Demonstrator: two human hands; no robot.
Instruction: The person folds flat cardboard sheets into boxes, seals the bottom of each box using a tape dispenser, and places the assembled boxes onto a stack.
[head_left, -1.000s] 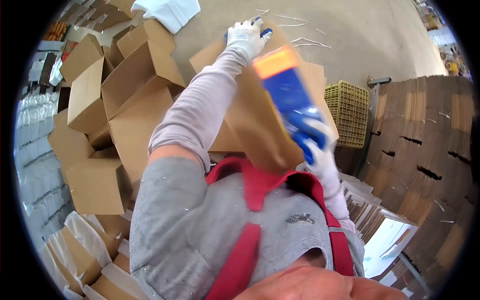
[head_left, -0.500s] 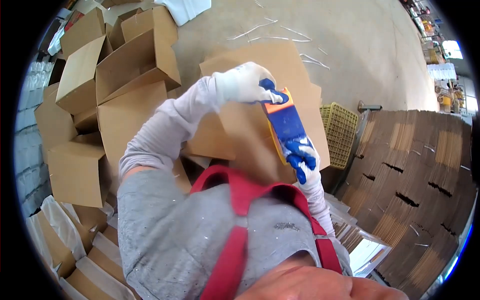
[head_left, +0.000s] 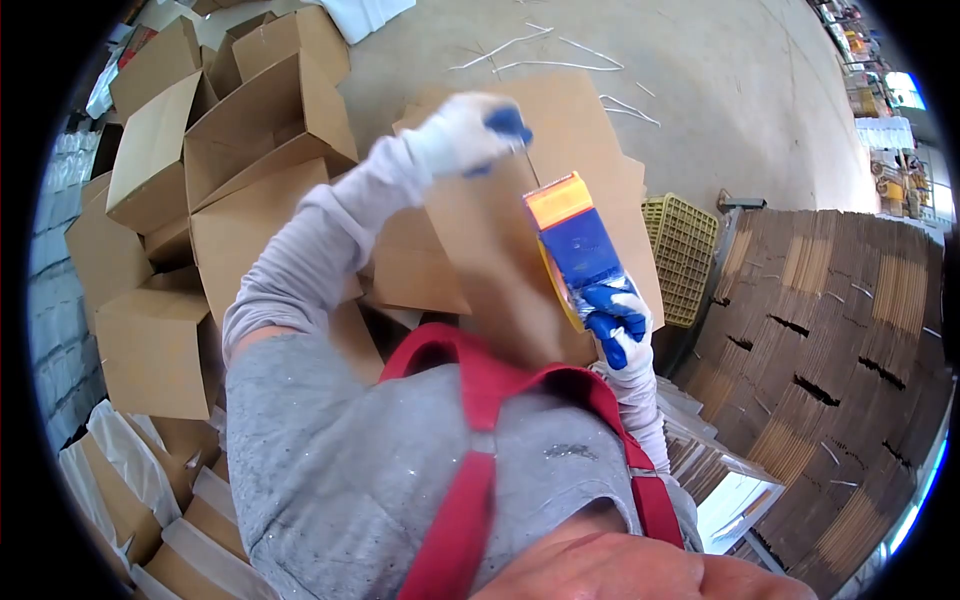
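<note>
My right hand (head_left: 618,320), in a white glove with blue-coated fingers, is closed around the lower end of a slim blue, orange and yellow printed box (head_left: 582,248). The box is tilted, its orange end pointing up and away from me. Beyond that end is my left hand (head_left: 478,135), gloved the same way and blurred, with its fingers drawn together. A thin dark line (head_left: 532,165) spans the gap between those fingers and the box; I cannot tell what it is. Flat brown cardboard (head_left: 560,120) lies beneath both hands.
Several open cardboard boxes (head_left: 255,120) are piled at left, with plastic-lined cartons (head_left: 130,475) nearer me. A yellow plastic crate (head_left: 683,260) stands to the right beside large stacks of folded cardboard (head_left: 820,340). White strips (head_left: 560,67) lie on the concrete floor (head_left: 720,110).
My left hand has come off the box's orange end and moved up and to the left. My right hand still holds the box, which has shifted slightly.
</note>
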